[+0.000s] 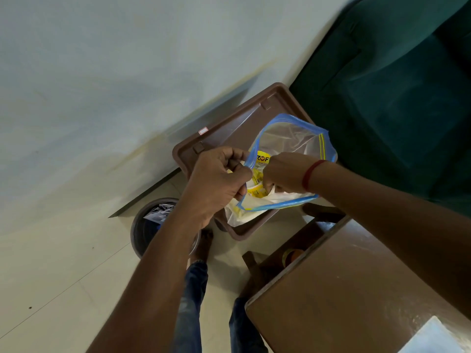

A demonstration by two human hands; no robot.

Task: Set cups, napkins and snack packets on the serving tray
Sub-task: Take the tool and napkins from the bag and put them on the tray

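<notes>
Working a yellow packet [262, 159] out of the zip bag [290, 141], I am judging this to be the snack step. My left hand [219, 177] is gripping the bag's blue mouth; my right hand [285, 174] is reaching inside, pinching the glossy packet. The clear film is sagging, thin and crinkled. Just beneath both hands the tray [229, 128] is lying: rigid brown plastic, raised rim. Next I am needing to lift the packet clear and lay it flat.

Head-worn wide-angle view, tilted, steeply downward, close over tray [230, 132]
</notes>
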